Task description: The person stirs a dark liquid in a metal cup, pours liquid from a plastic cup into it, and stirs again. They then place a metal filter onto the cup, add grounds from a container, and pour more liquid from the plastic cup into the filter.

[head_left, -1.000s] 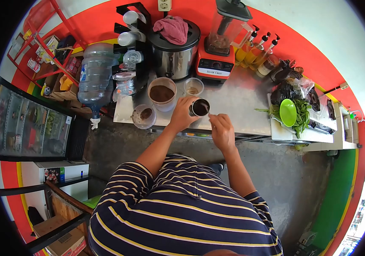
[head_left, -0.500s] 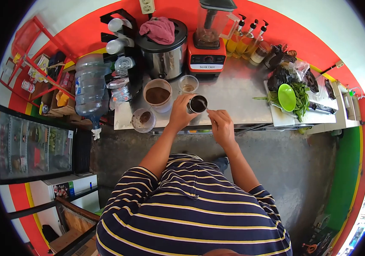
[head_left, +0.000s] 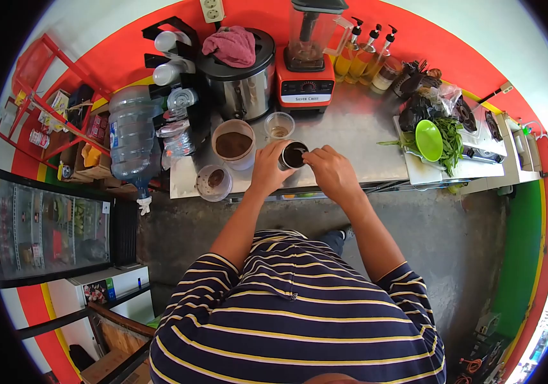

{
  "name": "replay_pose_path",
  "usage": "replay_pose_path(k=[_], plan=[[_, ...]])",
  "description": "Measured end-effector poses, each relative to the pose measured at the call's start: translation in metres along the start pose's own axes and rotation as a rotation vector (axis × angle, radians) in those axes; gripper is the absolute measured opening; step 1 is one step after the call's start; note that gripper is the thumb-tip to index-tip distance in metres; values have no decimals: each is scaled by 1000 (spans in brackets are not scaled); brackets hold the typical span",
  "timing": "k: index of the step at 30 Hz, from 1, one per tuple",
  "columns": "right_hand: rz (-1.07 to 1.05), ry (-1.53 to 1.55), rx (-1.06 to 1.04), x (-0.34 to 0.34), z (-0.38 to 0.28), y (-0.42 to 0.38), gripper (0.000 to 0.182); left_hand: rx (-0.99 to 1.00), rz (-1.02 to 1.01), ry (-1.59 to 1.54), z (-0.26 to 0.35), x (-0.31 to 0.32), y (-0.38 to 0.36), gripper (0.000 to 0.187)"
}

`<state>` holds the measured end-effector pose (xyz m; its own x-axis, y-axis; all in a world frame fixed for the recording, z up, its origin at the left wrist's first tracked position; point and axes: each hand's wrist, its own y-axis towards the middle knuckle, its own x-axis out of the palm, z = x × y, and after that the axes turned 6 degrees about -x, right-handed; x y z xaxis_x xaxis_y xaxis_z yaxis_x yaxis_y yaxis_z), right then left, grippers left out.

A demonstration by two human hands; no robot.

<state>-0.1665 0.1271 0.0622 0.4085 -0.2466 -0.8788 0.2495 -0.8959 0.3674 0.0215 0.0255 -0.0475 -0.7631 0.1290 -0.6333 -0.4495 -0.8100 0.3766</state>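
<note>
My left hand (head_left: 268, 169) is wrapped round a metal cup (head_left: 295, 154) that holds something dark, near the counter's front edge. At the cup's right rim, my right hand (head_left: 331, 171) is closed in a pinch on a spoon, most of which is hidden by the fingers and the cup. Left of the cup stands a tub (head_left: 244, 162) of brown powder. A smaller clear container (head_left: 224, 191) with some brown stuff in it sits at the front edge. Just behind the cup is a clear plastic tub (head_left: 280, 118) with a little pale brown content.
A red blender (head_left: 306, 89) and a steel urn (head_left: 242, 89) with a pink cloth (head_left: 232, 46) stand at the back. Pump bottles (head_left: 365, 59) line the wall. At right, a green bowl (head_left: 429, 141) rests among leafy greens (head_left: 451, 144). A large water bottle (head_left: 131, 137) stands at left.
My right hand has moved in against the cup's rim, with its fingers now over the spoon handle that showed before. My left hand keeps its hold on the cup. The view has shifted slightly.
</note>
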Motion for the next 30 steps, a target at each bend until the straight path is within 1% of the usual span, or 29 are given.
replay_pose_path(k=[1,3,7,9,10,11,13,14,16,17,19,20,24,26,27,29,30], plan=[[-5,4,-1,-5,-2,6,18,-7,-1,1,0,-1,-1,81],[-131,-19,-8,-15,0,21,19,4,-3,1,1,0,0,82],[-68,38,-63,0,35,38,16,5,-8,3,0,1,-1,82],[-39,315,184,-2,48,43,21,15,11,3,-2,1,-2,82],[-8,415,251,-3,51,42,25,7,17,6,-2,1,-2,82],[-15,418,242,-3,53,40,25,20,26,7,-2,2,-3,82],[70,556,427,8,56,28,25,28,43,11,-5,2,-3,83],[65,556,421,15,55,20,25,29,32,7,-6,2,-3,83],[181,681,569,27,48,-1,26,26,25,0,-4,1,-2,83],[173,679,567,34,44,-10,26,15,13,-20,-3,-1,-2,82],[326,822,673,48,32,-27,27,-4,-1,-42,2,-3,-4,81],[359,878,697,54,29,-33,26,-9,1,-40,4,-4,-4,81],[437,931,666,59,23,-33,25,-5,-2,-48,2,-3,-2,80],[391,758,542,50,18,-27,20,-4,-2,-50,1,-2,-2,80],[394,759,544,46,18,-28,20,-2,2,-54,1,-2,-2,79],[268,451,137,35,21,-33,16,0,2,-58,1,-3,-1,79],[268,448,136,29,20,-35,16,-2,9,-62,1,-2,-1,79]])
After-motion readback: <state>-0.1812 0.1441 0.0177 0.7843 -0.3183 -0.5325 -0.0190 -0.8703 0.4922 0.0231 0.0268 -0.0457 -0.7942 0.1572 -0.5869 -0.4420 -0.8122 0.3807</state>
